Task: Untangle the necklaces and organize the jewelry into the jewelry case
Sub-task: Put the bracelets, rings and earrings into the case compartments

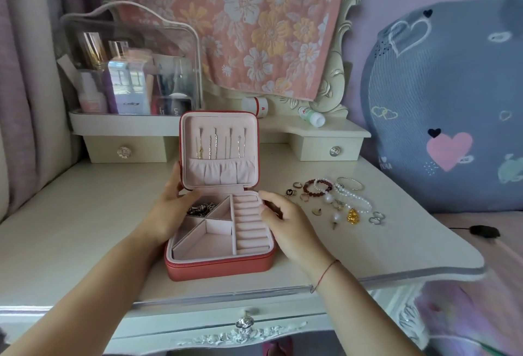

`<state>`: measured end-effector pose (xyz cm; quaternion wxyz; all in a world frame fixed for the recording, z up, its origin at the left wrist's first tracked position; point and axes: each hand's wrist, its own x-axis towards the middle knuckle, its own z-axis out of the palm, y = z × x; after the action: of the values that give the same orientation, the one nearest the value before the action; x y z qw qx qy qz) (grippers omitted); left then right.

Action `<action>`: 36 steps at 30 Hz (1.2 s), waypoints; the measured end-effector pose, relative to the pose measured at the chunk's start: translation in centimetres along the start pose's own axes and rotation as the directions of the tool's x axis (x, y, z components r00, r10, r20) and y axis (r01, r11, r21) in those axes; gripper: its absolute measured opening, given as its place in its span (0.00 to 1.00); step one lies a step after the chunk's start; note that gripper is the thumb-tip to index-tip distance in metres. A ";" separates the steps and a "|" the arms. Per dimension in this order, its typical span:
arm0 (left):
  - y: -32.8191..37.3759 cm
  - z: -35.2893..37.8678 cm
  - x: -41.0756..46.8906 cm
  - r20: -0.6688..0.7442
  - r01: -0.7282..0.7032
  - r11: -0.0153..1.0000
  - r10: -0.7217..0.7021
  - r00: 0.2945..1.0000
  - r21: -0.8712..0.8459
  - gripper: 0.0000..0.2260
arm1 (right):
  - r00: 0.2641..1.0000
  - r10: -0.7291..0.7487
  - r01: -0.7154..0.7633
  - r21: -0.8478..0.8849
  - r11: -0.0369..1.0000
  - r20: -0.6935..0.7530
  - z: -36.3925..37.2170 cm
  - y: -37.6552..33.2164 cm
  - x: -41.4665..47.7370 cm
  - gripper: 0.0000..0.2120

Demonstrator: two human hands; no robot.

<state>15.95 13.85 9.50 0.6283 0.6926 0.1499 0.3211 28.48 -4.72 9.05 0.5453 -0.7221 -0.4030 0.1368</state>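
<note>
Cream table [85,228] by lilac wall [365,30] bears jewelry case [220,266]; left grip [169,203] holds it, right grip [285,217] relaxed.

— What of you is in the shot?

— Your two arms, coming up from the bottom edge. Your left forearm [99,285] is bare along its whole visible length, right up to your left hand [172,203].

— And the other side?

— Your right forearm [359,313] is bare as well. Round that wrist you wear a thin red thread bracelet [325,273]: a single strand, loose, running slantwise across the wrist, with a small loop or knot at its lower end.

— Anything on your right hand [285,222]?

— Its fingernails are too blurred to describe to you.
</note>
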 end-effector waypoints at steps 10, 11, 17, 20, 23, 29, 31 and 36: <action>-1.0 -0.5 0.8 0.030 -0.053 0.998 0.053 0.998 -0.015 0.29 | 0.885 -0.035 -0.108 -0.278 0.954 -0.465 -12.2 2.8 0.8 0.06; -1.0 -0.5 0.8 0.031 -0.058 0.998 0.058 0.998 -0.014 0.29 | 0.884 -0.002 -0.173 -0.331 0.928 -0.467 -13.5 3.0 1.2 0.06; -0.9 -0.2 0.9 0.008 -0.046 0.999 0.045 0.999 0.027 0.26 | 0.889 0.261 -0.430 -0.491 0.757 -0.376 -15.7 3.8 3.2 0.05; -0.9 -0.3 0.8 0.007 -0.041 0.999 0.041 0.999 0.021 0.26 | 0.871 0.301 -0.471 -0.483 0.739 -0.389 -15.5 3.6 3.9 0.12; -0.9 -0.4 0.9 0.011 -0.039 0.999 0.039 0.999 0.023 0.26 | 0.874 0.280 -0.460 -0.493 0.738 -0.397 -15.4 3.6 4.1 0.09; -1.0 -0.6 1.0 -0.003 -0.027 0.999 0.027 1.000 -0.023 0.27 | 0.914 0.092 -0.237 -0.335 0.912 -0.396 -16.1 1.7 5.2 0.07; -1.0 -0.5 1.1 -0.012 -0.025 0.999 0.025 1.000 -0.030 0.29 | 0.911 0.048 -0.162 -0.248 0.955 -0.409 -16.1 0.5 5.9 0.05; -1.1 -0.5 1.2 -0.016 -0.016 0.999 0.016 1.000 -0.030 0.30 | 0.883 0.002 -0.029 -0.051 0.998 -0.469 -16.6 -2.0 7.9 0.07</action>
<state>16.73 15.20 8.72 0.6347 0.6818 0.1444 0.3337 43.23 -10.04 18.89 0.6047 -0.7522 -0.2574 -0.0486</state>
